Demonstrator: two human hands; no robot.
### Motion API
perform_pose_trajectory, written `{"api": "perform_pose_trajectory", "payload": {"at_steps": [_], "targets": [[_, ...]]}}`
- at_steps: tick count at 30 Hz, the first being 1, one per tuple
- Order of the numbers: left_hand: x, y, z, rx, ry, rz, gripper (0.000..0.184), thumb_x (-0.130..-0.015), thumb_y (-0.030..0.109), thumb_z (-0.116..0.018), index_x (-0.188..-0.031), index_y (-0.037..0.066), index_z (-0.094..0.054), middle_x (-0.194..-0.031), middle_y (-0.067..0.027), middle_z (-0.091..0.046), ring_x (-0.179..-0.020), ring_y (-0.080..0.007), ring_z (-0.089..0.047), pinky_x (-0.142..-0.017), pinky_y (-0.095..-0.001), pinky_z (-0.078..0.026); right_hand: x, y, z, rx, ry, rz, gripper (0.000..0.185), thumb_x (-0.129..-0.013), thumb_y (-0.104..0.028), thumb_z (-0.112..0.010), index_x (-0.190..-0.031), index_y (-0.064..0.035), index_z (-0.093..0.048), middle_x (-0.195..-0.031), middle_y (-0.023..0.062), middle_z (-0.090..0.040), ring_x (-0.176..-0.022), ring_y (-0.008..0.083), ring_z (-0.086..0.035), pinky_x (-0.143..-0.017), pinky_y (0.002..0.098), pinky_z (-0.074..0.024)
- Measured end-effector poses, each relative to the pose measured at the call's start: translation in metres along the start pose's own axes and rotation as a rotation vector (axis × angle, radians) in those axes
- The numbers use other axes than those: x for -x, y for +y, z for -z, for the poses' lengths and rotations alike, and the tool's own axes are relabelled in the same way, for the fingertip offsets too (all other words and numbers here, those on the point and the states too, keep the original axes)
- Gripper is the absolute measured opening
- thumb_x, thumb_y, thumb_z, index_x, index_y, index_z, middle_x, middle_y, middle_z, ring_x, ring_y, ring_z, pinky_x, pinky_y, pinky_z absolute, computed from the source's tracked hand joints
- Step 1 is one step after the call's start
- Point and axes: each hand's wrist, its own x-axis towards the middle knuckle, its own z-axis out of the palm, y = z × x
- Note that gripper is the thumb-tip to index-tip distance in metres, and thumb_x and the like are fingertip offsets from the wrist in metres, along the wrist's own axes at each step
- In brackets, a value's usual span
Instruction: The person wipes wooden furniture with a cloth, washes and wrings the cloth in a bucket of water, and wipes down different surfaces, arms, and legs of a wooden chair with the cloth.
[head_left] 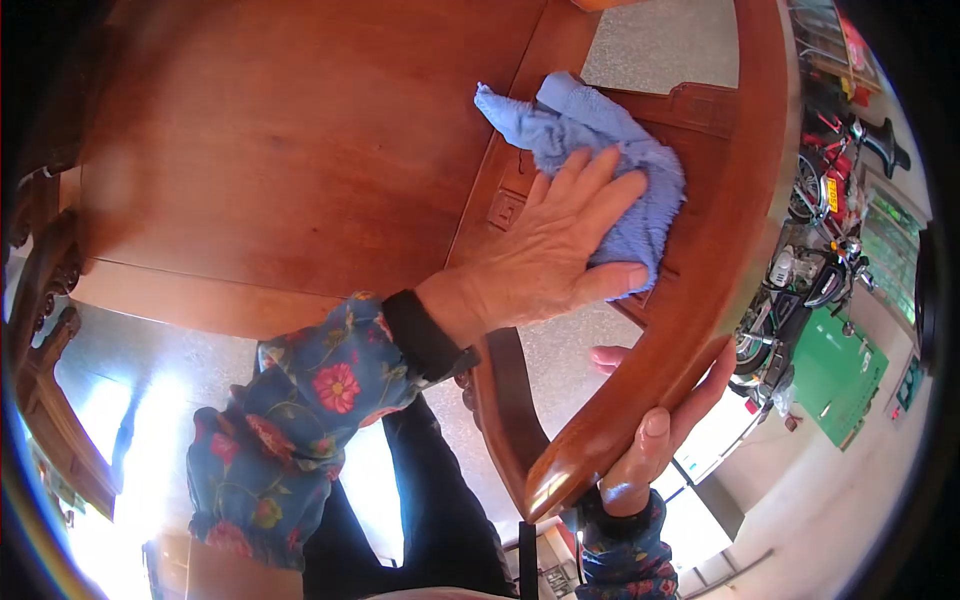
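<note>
My left hand presses down on a fluffy blue cloth, its fingers stretched out and the thumb spread to the side. The cloth lies bunched over a carved reddish-brown wooden panel of a chair. My right hand is wrapped round the chair's curved, glossy armrest near its rounded end. Its thumb shows on the near side, while some fingers are partly hidden behind the wood. Beside the cloth is a broad, flat wooden seat.
Another carved wooden piece stands at the left. Beyond the armrest are a red motorcycle, a dark motorcycle and a green board. Pale speckled floor shows below the chair, and bright light reflects off it.
</note>
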Motion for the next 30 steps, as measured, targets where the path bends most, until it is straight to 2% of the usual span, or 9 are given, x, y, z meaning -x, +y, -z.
{"api": "perform_pose_trajectory", "payload": {"at_steps": [3,8,10,12,14,17,21,26,30], "targets": [[-0.012,-0.008,0.002,-0.042,0.111,-0.168,0.081,-0.082,0.061,-0.062,-0.137,0.005,-0.040,-0.145,-0.0280,-0.030,-0.135,-0.0449,-0.028,-0.113,-0.0495,-0.021,0.001,0.001,-0.004,0.014,0.046,0.026,0.098,-0.081,-0.058,-0.053,-0.150,-0.0065,-0.006,-0.138,0.0205,-0.040,-0.089,0.0296,-0.061,-0.075,0.0399,-0.0505],[-0.005,-0.054,0.016,-0.131,0.126,-0.141,0.077,-0.079,0.058,-0.068,-0.134,0.010,-0.043,-0.143,-0.0252,-0.033,-0.128,-0.0441,-0.037,-0.108,-0.0484,-0.028,-0.001,-0.002,-0.008,0.031,0.074,0.025,0.098,-0.080,-0.060,-0.053,-0.150,-0.0067,-0.009,-0.141,0.0173,-0.039,-0.086,0.0297,-0.062,-0.073,0.0398,-0.0506],[0.000,-0.066,0.019,-0.109,0.157,-0.002,0.072,-0.077,0.052,-0.068,-0.130,0.009,-0.046,-0.136,-0.0237,-0.038,-0.125,-0.0401,-0.039,-0.104,-0.0465,-0.030,-0.001,0.000,-0.007,0.032,0.082,0.021,0.098,-0.079,-0.061,-0.053,-0.149,-0.0067,-0.010,-0.141,0.0165,-0.038,-0.085,0.0297,-0.062,-0.072,0.0398,-0.0508],[-0.002,-0.068,0.019,-0.090,0.180,-0.043,0.071,-0.073,0.050,-0.072,-0.126,0.008,-0.049,-0.129,-0.0215,-0.043,-0.120,-0.0394,-0.043,-0.100,-0.0460,-0.033,0.001,0.001,-0.001,-0.024,-0.009,0.037,0.098,-0.084,-0.051,-0.054,-0.151,-0.0060,0.002,-0.147,0.0224,-0.029,-0.095,0.0303,-0.059,-0.080,0.0416,-0.0531],[-0.005,-0.052,0.029,-0.125,0.108,-0.039,0.070,-0.075,0.045,-0.075,-0.127,0.008,-0.047,-0.130,-0.0205,-0.039,-0.117,-0.0409,-0.045,-0.100,-0.0449,-0.038,0.001,-0.001,-0.002,-0.011,-0.009,0.044,0.099,-0.084,-0.052,-0.054,-0.151,-0.0053,0.002,-0.147,0.0227,-0.028,-0.095,0.0302,-0.059,-0.080,0.0420,-0.0533],[-0.013,-0.039,0.022,-0.046,0.140,-0.231,0.060,-0.076,0.034,-0.077,-0.122,0.006,-0.049,-0.124,-0.0187,-0.042,-0.111,-0.0398,-0.047,-0.096,-0.0427,-0.041,-0.001,0.005,-0.005,-0.005,0.015,0.063,0.102,-0.082,-0.053,-0.055,-0.150,-0.0036,0.002,-0.147,0.0232,-0.028,-0.096,0.0304,-0.059,-0.079,0.0431,-0.0539],[-0.011,-0.036,0.017,-0.052,0.216,-0.254,0.052,-0.076,0.027,-0.076,-0.116,0.005,-0.050,-0.118,-0.0175,-0.045,-0.107,-0.0391,-0.048,-0.094,-0.0422,-0.042,-0.002,0.005,-0.003,0.012,0.041,0.065,0.107,-0.079,-0.057,-0.057,-0.149,-0.0007,0.001,-0.147,0.0233,-0.027,-0.101,0.0319,-0.057,-0.076,0.0457,-0.0551],[-0.007,-0.064,0.037,-0.244,0.069,-0.244,0.050,-0.075,0.028,-0.076,-0.112,0.004,-0.053,-0.109,-0.0157,-0.050,-0.102,-0.0372,-0.051,-0.090,-0.0412,-0.043,-0.003,0.005,-0.001,0.028,0.064,0.058,0.109,-0.077,-0.058,-0.059,-0.149,-0.0016,0.000,-0.148,0.0222,-0.025,-0.109,0.0326,-0.053,-0.075,0.0470,-0.0556],[-0.003,-0.085,0.039,-0.254,0.119,-0.265,0.041,-0.076,0.020,-0.075,-0.107,0.002,-0.054,-0.100,-0.0155,-0.052,-0.095,-0.0362,-0.054,-0.087,-0.0391,-0.045,-0.001,0.007,-0.001,-0.006,0.065,0.028,0.109,-0.077,-0.058,-0.059,-0.149,-0.0022,0.000,-0.148,0.0216,-0.024,-0.110,0.0322,-0.052,-0.075,0.0473,-0.0556]]}}
